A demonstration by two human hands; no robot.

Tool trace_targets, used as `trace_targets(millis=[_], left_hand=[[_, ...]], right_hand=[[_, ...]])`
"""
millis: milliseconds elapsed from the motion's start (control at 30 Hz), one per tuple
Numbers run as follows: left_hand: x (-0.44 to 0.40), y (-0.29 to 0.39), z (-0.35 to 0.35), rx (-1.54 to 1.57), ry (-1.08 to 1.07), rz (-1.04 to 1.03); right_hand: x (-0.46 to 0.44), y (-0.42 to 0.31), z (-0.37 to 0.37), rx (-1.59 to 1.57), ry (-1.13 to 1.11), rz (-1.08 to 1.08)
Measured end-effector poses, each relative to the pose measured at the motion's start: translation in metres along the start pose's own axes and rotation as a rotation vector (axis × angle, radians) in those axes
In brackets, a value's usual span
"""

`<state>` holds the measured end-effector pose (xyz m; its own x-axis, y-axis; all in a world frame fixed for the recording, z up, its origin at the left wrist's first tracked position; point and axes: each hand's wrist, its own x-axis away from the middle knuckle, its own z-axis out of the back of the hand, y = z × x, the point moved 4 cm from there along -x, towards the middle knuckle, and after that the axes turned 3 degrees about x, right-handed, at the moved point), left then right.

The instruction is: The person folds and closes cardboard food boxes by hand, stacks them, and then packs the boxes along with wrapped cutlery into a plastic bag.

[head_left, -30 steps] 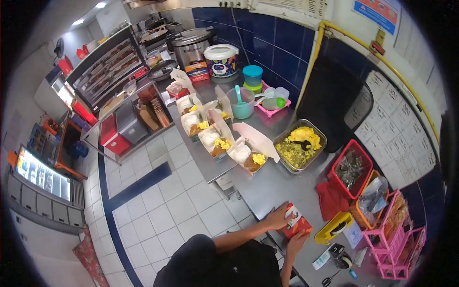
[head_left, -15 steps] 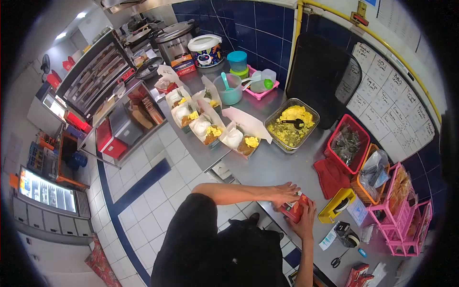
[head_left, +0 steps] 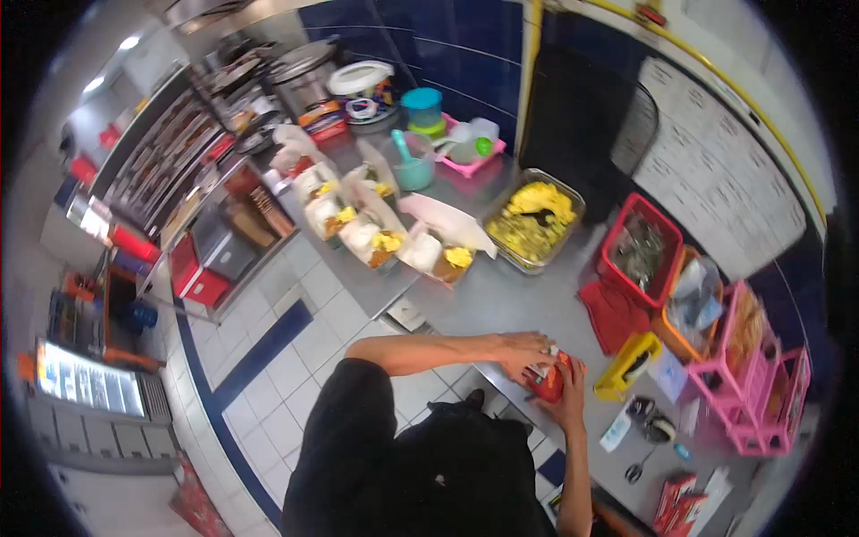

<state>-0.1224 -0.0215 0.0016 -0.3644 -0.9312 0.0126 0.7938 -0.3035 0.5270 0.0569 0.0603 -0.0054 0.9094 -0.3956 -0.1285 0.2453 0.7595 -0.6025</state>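
Note:
A small red box (head_left: 546,378) with a white patch on its top sits at the near edge of the steel counter. My left hand (head_left: 522,351) reaches in from the left, its fingers bent over the top and far side of the box. My right hand (head_left: 567,394) wraps the right side, thumb and fingers against the red surface. The lower part of the box is partly hidden by my hands. Farther left along the counter are several open food boxes (head_left: 435,255) with rice, yellow egg and a brown piece of food.
A glass dish (head_left: 534,224) of yellow food holds a black spoon. To the right are a red basket (head_left: 641,251), a red cloth (head_left: 614,315), a yellow tape dispenser (head_left: 626,367), pink racks (head_left: 747,376) and scissors (head_left: 637,470). A turquoise cup (head_left: 413,170) stands behind the food boxes.
The whole view has shifted and blurred slightly as the head moved. My left fingers now lie farther over the top of the red box; my right hand still grips its side.

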Motion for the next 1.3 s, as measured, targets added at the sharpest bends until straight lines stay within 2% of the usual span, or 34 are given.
trace_targets(millis=[33, 100, 167, 267, 300, 333, 400, 533, 567, 700, 833, 900, 1033, 1100, 1133, 1200, 1233, 1300], left_hand=[[-0.005, -0.001, -0.004, 0.060, -0.080, 0.015], [-0.006, -0.005, -0.014, 0.121, -0.090, -0.022], [0.000, 0.008, -0.002, -0.016, 0.149, -0.049], [-0.001, 0.014, -0.001, -0.091, 0.125, -0.090], [-0.002, 0.013, 0.001, -0.104, 0.077, -0.027], [-0.003, 0.008, 0.003, -0.126, 0.030, 0.043], [-0.001, 0.016, 0.006, -0.111, 0.027, 0.045], [0.002, 0.016, 0.006, -0.145, 0.060, 0.020], [0.001, 0.015, 0.004, -0.143, 0.054, 0.010], [-0.004, 0.021, 0.004, -0.119, 0.105, -0.007], [-0.009, 0.031, 0.006, -0.149, 0.075, 0.028], [-0.010, 0.028, 0.006, -0.162, 0.057, 0.024], [-0.009, 0.023, -0.003, -0.186, -0.059, 0.080], [-0.013, 0.021, 0.000, -0.156, -0.100, 0.093], [-0.014, 0.025, 0.002, -0.114, -0.150, 0.105], [-0.019, 0.046, 0.010, -0.165, -0.196, 0.181], [-0.020, 0.051, 0.013, -0.214, -0.243, 0.254], [-0.019, 0.039, -0.006, -0.248, -0.186, 0.243]], right_hand=[[-0.001, -0.001, -0.001, 0.005, 0.033, 0.032], [-0.001, 0.004, -0.012, 0.024, 0.082, 0.035], [-0.002, 0.005, -0.008, 0.041, 0.072, 0.015], [0.003, 0.003, -0.003, 0.011, 0.039, -0.046], [0.009, 0.001, -0.005, 0.020, 0.053, -0.081], [0.010, -0.001, -0.009, -0.004, 0.116, -0.104], [0.013, -0.003, -0.012, -0.028, 0.194, -0.128], [0.040, -0.009, -0.027, -0.312, 0.438, -0.380], [0.045, -0.007, -0.032, -0.473, 0.540, -0.422], [0.049, 0.000, -0.058, -0.757, 0.853, -0.527], [0.061, 0.001, -0.063, -0.761, 0.883, -0.619], [0.068, 0.006, -0.067, -1.016, 0.992, -0.567], [0.073, 0.008, -0.066, -1.024, 0.959, -0.673], [0.077, -0.007, -0.045, -0.420, 0.861, -0.715], [0.078, -0.012, -0.033, -0.422, 0.860, -0.709], [0.072, -0.032, -0.010, 0.031, 0.624, -0.381], [0.073, -0.030, -0.003, 0.033, 0.625, -0.379], [0.065, -0.029, 0.003, 0.155, 0.363, -0.153]])
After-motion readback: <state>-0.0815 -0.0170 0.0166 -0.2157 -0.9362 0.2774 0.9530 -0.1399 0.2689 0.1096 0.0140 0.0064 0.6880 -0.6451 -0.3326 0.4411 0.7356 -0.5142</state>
